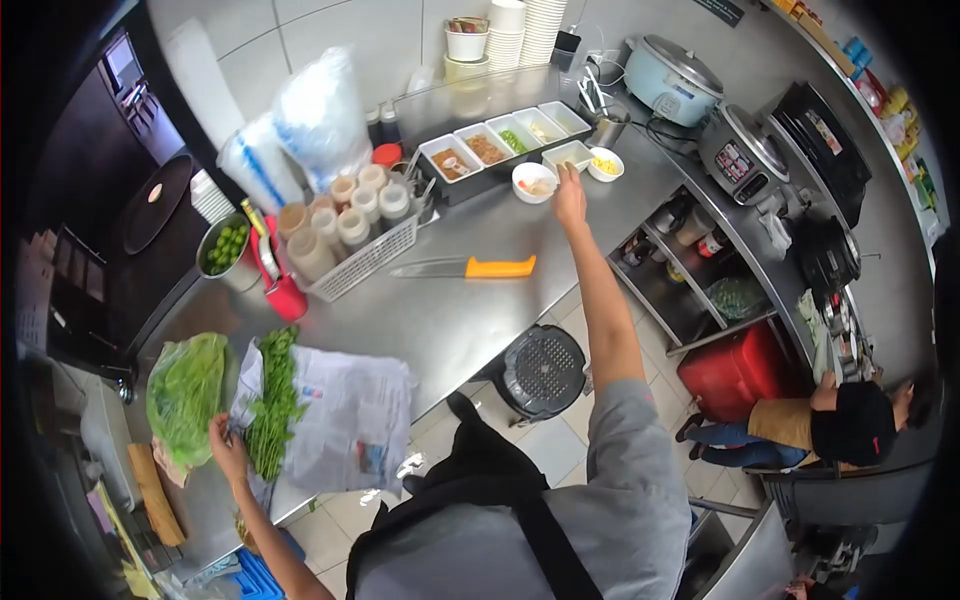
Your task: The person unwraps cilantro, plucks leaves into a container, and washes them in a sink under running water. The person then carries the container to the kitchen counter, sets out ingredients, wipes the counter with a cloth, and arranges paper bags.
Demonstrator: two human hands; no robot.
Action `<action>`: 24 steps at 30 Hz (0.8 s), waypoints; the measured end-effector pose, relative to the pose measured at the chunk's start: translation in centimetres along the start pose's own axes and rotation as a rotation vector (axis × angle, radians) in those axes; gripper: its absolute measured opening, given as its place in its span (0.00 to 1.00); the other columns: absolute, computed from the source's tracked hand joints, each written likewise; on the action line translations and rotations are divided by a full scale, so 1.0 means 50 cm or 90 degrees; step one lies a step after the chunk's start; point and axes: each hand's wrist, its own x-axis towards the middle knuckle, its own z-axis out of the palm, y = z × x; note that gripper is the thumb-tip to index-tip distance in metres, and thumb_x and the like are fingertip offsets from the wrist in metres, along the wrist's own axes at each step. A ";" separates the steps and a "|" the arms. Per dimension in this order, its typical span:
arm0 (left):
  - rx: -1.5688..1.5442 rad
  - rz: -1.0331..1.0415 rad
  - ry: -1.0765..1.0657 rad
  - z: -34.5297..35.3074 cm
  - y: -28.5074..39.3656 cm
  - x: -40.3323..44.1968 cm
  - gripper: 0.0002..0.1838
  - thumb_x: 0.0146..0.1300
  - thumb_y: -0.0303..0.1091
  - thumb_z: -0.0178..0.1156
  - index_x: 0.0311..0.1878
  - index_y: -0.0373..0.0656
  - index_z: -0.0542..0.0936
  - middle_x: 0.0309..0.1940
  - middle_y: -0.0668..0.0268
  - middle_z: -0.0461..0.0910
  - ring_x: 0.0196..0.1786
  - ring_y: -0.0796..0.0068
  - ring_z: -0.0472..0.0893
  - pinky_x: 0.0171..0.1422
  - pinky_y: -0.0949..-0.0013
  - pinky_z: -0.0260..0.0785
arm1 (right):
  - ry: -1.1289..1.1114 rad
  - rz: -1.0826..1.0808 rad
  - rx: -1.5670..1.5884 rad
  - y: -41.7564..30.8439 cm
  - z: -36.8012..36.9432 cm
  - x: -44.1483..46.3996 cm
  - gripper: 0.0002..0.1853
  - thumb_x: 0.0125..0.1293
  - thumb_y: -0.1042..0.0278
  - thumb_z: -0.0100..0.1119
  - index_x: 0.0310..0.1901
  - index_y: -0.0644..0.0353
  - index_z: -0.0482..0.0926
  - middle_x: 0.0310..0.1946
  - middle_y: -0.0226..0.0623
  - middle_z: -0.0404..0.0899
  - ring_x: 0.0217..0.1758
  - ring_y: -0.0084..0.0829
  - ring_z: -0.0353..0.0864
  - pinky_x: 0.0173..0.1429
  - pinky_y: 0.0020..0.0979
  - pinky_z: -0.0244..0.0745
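Note:
My right hand [569, 198] reaches across the steel counter to the near edge of a small square tub [570, 153], its fingers closed at the rim. Beside it are a white bowl with pinkish contents [534, 184] and a bowl of yellow pieces [604, 165]. At the lower left, my left hand [226, 446] is between a green plastic bag of leaves [187, 392] and a bunch of green herbs [270, 405] lying on newspaper [350, 410]; its fingers are apart. A knife with an orange handle [500, 268] lies mid-counter.
Behind the bowls stands a black rack of white containers [485, 150]. A basket of bottles [365, 260], a red holder [284, 298] and a pot of limes [228, 250] are at left. Cookers [675, 80] stand at right. Another person [800, 430] is at far right.

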 end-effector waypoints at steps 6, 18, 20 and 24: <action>0.134 0.023 -0.113 0.036 0.095 0.046 0.19 0.46 0.18 0.52 0.46 0.37 0.77 0.44 0.56 0.77 0.50 0.59 0.75 0.57 0.65 0.65 | -0.151 -0.202 -0.190 0.324 0.169 0.166 0.22 0.59 0.73 0.45 0.57 0.60 0.70 0.53 0.50 0.71 0.59 0.46 0.68 0.64 0.40 0.61; 0.348 -0.081 0.033 0.002 0.079 0.084 0.13 0.43 0.23 0.61 0.35 0.47 0.81 0.37 0.58 0.75 0.47 0.59 0.73 0.52 0.63 0.67 | -0.062 -0.158 -0.003 0.284 -0.013 0.177 0.10 0.59 0.76 0.57 0.42 0.61 0.79 0.38 0.41 0.80 0.39 0.35 0.80 0.43 0.31 0.75; 0.389 -0.136 -0.010 0.000 0.073 0.093 0.14 0.45 0.26 0.63 0.38 0.51 0.83 0.38 0.58 0.74 0.50 0.58 0.71 0.54 0.64 0.65 | -0.033 -0.159 0.003 0.231 -0.061 0.157 0.10 0.59 0.76 0.56 0.43 0.60 0.79 0.38 0.40 0.79 0.39 0.34 0.80 0.43 0.31 0.75; 0.236 -0.176 -0.138 -0.028 0.053 0.097 0.20 0.46 0.39 0.69 0.46 0.51 0.81 0.35 0.60 0.75 0.42 0.58 0.76 0.48 0.63 0.68 | -0.044 -0.241 0.131 0.033 -0.172 0.042 0.10 0.59 0.81 0.54 0.42 0.62 0.79 0.36 0.39 0.78 0.39 0.32 0.78 0.43 0.29 0.74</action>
